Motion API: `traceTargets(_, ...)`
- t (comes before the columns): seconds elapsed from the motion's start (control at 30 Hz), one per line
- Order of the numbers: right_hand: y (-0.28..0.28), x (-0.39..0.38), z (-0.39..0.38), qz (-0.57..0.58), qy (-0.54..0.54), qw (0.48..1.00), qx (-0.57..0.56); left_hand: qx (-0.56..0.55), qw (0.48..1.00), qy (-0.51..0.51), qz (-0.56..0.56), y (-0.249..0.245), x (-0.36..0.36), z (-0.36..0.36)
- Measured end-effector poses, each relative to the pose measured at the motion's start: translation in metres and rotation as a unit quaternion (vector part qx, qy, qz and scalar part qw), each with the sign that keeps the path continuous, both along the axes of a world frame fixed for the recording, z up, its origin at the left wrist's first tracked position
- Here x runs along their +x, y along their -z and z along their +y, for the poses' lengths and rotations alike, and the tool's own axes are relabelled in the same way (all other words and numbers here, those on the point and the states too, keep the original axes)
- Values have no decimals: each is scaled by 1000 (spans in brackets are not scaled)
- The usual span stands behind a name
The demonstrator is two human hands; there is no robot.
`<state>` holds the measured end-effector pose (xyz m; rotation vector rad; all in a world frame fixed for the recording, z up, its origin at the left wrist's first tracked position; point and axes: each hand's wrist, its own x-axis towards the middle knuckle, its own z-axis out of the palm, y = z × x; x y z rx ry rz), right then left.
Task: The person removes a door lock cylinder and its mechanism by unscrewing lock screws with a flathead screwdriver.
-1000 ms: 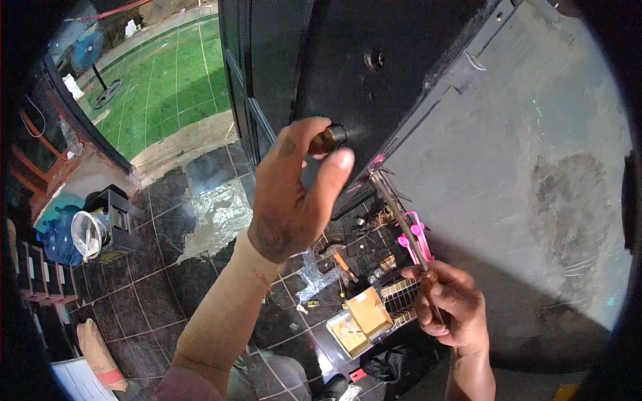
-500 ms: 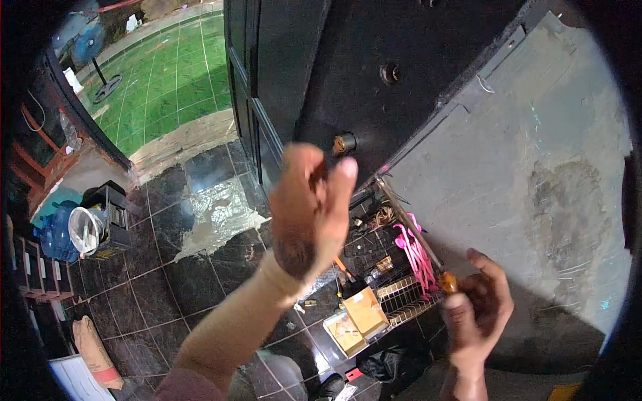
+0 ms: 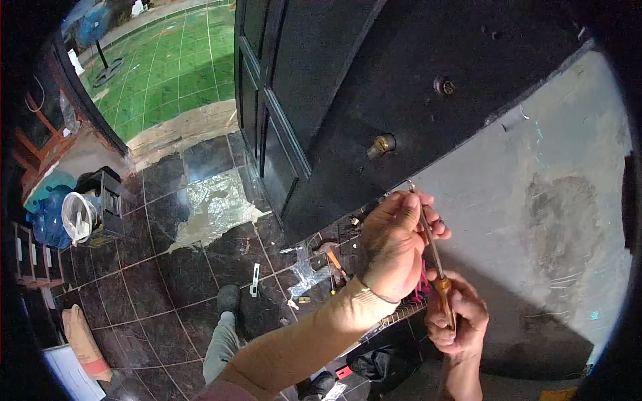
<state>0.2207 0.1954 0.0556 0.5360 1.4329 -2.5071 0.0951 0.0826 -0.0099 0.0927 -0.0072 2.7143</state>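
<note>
A screwdriver [image 3: 433,246] with an amber handle points up toward the edge of a dark door [image 3: 348,194]. My right hand [image 3: 461,314] is wrapped round its handle. Near the tip, my left hand [image 3: 394,250] is closed on the shaft, thumb in front and fingers behind. A small bright metal bit shows at the tip, too small to name. Above my left hand, a brass lock cylinder [image 3: 384,143] sticks out of the door face, and a second round fitting [image 3: 444,85] sits higher up.
On the tiled floor lie a hammer [image 3: 338,260], clear plastic wrapping [image 3: 307,274], a small level [image 3: 255,279] and a wire basket [image 3: 401,313] partly behind my arm. A grey wall [image 3: 481,220] stands at right. A white bucket [image 3: 78,217] and blue jug [image 3: 50,217] are at left.
My left hand has moved right and down from in front of the door to the screwdriver's shaft. My right hand now grips the handle more fully. The door appears further right in view.
</note>
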Motion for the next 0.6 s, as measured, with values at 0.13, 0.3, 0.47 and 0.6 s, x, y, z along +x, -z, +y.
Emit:
traceTargets(0.13,-28,-13,-11,100,21,863,495,66,997,26,-34,-8,-1,4)
traceTargets(0.3,-25,-14,-23,255,-25,520,815,126,991,44,-21,-6,-6,8)
traceTargets(0.47,-16,1,-19,86,86,906,404,167,984,66,-10,1,-10,13)
traceTargets(0.6,-6,9,5,-41,23,999,-5,139,989,58,-7,2,-11,15)
